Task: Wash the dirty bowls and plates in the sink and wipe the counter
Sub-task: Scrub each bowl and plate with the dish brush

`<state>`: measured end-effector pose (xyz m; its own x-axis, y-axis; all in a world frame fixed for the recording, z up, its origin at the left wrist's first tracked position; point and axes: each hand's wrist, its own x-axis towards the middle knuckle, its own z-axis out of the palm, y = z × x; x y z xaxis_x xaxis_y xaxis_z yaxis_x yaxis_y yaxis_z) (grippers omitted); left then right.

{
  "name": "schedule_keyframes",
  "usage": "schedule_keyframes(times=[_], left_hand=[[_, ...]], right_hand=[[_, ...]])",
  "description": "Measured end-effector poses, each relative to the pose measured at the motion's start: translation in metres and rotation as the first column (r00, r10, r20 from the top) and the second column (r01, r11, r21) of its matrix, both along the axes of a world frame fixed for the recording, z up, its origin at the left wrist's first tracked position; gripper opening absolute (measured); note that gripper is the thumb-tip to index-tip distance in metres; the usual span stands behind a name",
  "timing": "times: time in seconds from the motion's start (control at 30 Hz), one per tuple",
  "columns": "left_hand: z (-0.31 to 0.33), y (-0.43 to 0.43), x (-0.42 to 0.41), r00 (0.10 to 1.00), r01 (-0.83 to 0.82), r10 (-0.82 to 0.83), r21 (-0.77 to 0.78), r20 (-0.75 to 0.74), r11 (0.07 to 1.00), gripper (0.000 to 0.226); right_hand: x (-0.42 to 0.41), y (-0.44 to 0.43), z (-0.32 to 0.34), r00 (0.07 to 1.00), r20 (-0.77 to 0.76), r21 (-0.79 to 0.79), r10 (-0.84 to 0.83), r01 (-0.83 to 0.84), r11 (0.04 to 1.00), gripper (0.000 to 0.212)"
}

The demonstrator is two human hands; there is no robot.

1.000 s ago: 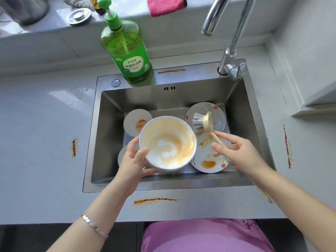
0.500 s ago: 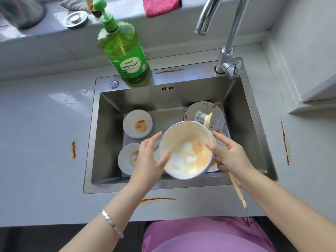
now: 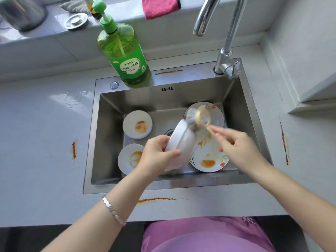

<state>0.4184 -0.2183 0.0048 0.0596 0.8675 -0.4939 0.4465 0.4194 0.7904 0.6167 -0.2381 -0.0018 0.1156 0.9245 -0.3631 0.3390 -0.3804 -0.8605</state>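
Left hand (image 3: 156, 154) above sink (image 3: 109, 142) centre, fingers curled round tilted white bowl (image 3: 181, 142), its outside facing up. Right hand (image 3: 238, 148) just beside, fingers pinching brush (image 3: 199, 119) handle; blurred bristles at bowl's upper rim. Flowered plate (image 3: 209, 160) beneath. Upper saucer (image 3: 137, 126) and lower saucer (image 3: 129, 159) near left wall.

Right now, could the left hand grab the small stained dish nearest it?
Probably not yet: the left hand grips the bowl. The small stained dish lies just beside it in the sink, nothing in between.
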Motion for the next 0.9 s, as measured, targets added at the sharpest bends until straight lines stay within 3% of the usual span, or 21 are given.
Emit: schedule_keyframes(times=[0.1, 0.17, 0.3, 0.43, 0.57, 0.73, 0.83, 0.9], left_hand=[[0.005, 0.000, -0.005, 0.999, -0.014, 0.017, -0.083, 0.035, 0.996, 0.022], [0.007, -0.002, -0.008, 0.999, 0.007, -0.003, -0.093, 0.040, 0.996, 0.025], [0.009, -0.001, -0.017, 0.996, 0.001, 0.007, -0.095, 0.084, 0.995, 0.024], [0.012, 0.000, -0.026, 0.994, -0.022, 0.028, -0.062, 0.107, 0.998, 0.021], [0.016, 0.002, -0.028, 0.993, -0.010, 0.014, -0.039, 0.121, 0.999, 0.023], [0.016, 0.004, -0.031, 0.993, 0.005, -0.001, -0.035, 0.121, 0.999, 0.025], [0.015, 0.004, -0.033, 0.993, 0.006, -0.001, -0.042, 0.114, 0.999, 0.023], [0.014, 0.005, -0.035, 0.994, 0.008, -0.003, -0.036, 0.113, 0.999, 0.024]], right_hand=[[-0.001, -0.018, 0.017, 0.940, 0.097, 0.054, 0.326, -0.332, 0.942, 0.032], [0.003, -0.015, 0.021, 0.898, 0.146, 0.050, 0.414, -0.425, 0.904, 0.034], [0.016, 0.006, 0.018, 0.942, 0.111, -0.068, 0.317, -0.311, 0.948, 0.036], [-0.004, -0.015, 0.027, 0.875, -0.004, -0.013, 0.485, -0.485, 0.875, 0.036], [0.005, 0.004, 0.006, 0.963, 0.049, -0.051, 0.265, -0.262, 0.964, 0.031], [-0.012, -0.009, 0.024, 0.918, -0.039, 0.008, 0.394, -0.394, 0.919, 0.032], [-0.003, 0.009, 0.010, 0.956, 0.028, -0.090, 0.291, -0.288, 0.954, 0.033], [-0.006, 0.007, 0.009, 0.956, 0.000, -0.064, 0.294, -0.294, 0.954, 0.034]])
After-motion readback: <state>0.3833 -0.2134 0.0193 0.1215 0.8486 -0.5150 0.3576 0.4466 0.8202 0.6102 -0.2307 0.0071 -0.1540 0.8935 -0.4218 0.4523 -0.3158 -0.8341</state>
